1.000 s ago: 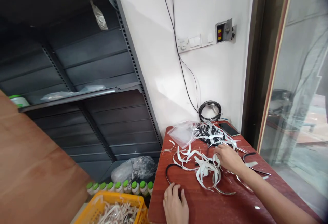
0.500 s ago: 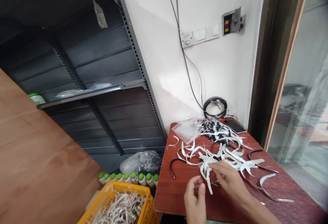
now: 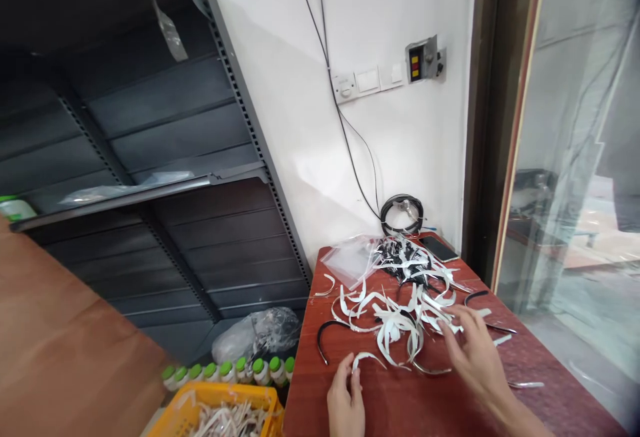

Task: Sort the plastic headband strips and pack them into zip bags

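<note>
My left hand [image 3: 345, 400] is at the front of the red-brown table, its thumb and fingers closed on one end of a curved white strip [image 3: 371, 356]. The strip's thin far end points right. Over the right side of a loose pile of curved white strips [image 3: 395, 330], my right hand [image 3: 473, 350] hovers with thumb and fingers apart; nothing shows between them. A dark curved strip [image 3: 320, 340] lies left of the pile. Behind it are a heap of black and white strips [image 3: 405, 257] and a clear plastic bag [image 3: 350, 260].
A yellow crate [image 3: 225, 393] of similar strips stands left of the table [image 3: 310, 383], before a row of green-capped bottles [image 3: 243, 369]. A phone [image 3: 439, 249] and a coiled black cable [image 3: 401, 215] lie at the back. Dark shelving [image 3: 200, 183] rises on the left.
My left hand has moved slightly left and now pinches a curved strip. My right hand has left the strips at the pile's front and moved right. The view has turned rightward.
</note>
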Demonstrator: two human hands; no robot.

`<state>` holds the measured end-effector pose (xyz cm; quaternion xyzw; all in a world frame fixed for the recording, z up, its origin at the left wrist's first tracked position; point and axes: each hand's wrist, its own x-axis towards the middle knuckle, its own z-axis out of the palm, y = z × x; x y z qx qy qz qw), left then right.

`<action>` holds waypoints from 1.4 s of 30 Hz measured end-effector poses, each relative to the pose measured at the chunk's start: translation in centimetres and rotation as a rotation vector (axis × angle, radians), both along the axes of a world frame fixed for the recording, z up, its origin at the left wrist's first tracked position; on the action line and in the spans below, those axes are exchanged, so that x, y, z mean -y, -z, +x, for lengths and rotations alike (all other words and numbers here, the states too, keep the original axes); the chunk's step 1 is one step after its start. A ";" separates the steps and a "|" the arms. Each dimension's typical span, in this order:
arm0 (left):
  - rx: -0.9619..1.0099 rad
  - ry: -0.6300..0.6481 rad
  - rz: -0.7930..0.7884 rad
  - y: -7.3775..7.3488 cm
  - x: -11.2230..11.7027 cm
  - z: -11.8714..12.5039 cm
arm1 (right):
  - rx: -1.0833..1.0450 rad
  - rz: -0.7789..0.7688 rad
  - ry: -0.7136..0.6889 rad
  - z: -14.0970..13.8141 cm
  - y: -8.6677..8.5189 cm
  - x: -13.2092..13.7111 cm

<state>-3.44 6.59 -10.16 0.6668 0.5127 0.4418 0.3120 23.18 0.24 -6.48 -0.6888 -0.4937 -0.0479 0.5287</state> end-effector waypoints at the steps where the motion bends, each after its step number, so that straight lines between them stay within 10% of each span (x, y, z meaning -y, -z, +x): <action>1: -0.021 -0.016 0.033 0.6 -0.1 0.1 | -0.072 -0.045 0.040 0.9 -0.2 -0.5; 6: -0.034 -0.065 0.115 3.4 -0.2 0.5 | -0.409 -0.234 -0.265 3.1 -0.5 -2.7; 12: -0.023 -0.070 0.137 3.3 -0.1 0.2 | -0.695 -0.084 -0.363 3.0 -3.1 -4.1; 17: -0.062 -0.085 0.143 2.8 0.2 0.2 | -0.423 -0.142 -0.316 4.1 -4.3 -6.2; 30: -0.049 -0.067 0.115 2.3 0.5 0.3 | -0.126 -0.343 -0.261 3.7 -0.1 -6.1; 42: -0.050 -0.050 0.105 2.5 0.4 0.2 | -0.196 -0.140 -0.190 2.3 -2.0 -4.6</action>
